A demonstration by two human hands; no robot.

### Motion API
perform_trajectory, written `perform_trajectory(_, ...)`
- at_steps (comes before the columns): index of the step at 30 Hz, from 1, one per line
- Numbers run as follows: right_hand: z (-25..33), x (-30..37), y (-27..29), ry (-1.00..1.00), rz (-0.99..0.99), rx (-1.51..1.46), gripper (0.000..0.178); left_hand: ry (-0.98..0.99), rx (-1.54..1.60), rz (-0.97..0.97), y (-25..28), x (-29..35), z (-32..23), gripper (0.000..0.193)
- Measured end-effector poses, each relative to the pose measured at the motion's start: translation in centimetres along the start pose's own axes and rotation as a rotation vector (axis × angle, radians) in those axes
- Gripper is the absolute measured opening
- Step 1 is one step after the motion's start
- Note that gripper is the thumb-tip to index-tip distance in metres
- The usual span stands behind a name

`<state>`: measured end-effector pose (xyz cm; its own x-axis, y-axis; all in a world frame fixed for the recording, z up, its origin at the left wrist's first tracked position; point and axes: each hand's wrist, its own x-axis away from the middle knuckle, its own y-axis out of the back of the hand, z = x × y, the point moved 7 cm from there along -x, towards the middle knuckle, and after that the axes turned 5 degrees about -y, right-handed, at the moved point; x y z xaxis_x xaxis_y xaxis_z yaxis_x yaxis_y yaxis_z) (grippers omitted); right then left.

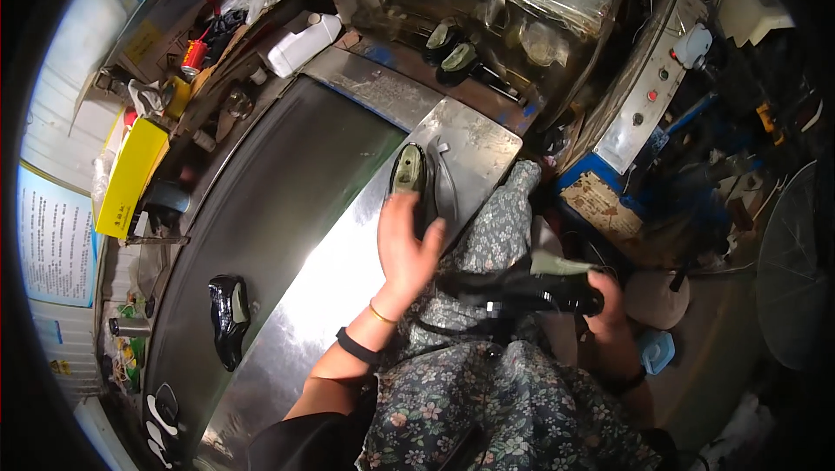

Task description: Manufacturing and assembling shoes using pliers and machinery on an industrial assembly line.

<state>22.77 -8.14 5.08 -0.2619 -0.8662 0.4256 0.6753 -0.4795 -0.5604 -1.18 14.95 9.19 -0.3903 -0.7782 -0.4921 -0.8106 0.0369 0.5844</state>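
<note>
My left hand (407,249) reaches over the metal table, thumb spread from the other fingers. Its fingertips lie against the near end of a black shoe (414,177) with a pale green last inside; whether they press or only touch it, I cannot tell. A thin grey strip (445,180) lies to the right of that shoe. Over my lap, my right hand (606,301) is closed around one end of a glossy black shoe (557,299), blurred by motion, with a pale green part showing. Another glossy black shoe (229,321) stands on the dark belt at the left.
The dark conveyor belt (287,175) curves along the left of the metal table (304,314). Pale insole-shaped pieces (159,423) lie at the lower left. Two shoes (457,60) sit at the machine opening. A control box (639,110) stands right; a yellow box (132,177) stands left.
</note>
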Motion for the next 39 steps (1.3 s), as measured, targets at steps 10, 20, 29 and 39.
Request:
perform_trajectory(10, 5.9, -23.9, -9.4, 0.87, -0.458, 0.864, 0.048, 0.496, 0.201, 0.118, -1.5, -1.3, 10.3, 0.064)
perform_trajectory(20, -1.6, -6.3, -11.6, -0.092, 0.121, -0.104, 0.092, 0.573, 1.225, 0.253, -5.1, 1.4, -2.7, 0.07)
perform_trajectory(29, 27.5, 9.8, 7.6, 0.861, -0.843, 1.272, 0.084, 0.411, 0.885, 0.687, -7.0, 7.7, -3.1, 0.045)
perform_trajectory(39, 42.5, 11.9, 20.4, 0.443, -1.311, 1.66, 0.084, 0.503, 0.727, 0.683, -7.2, 10.6, -0.4, 0.03)
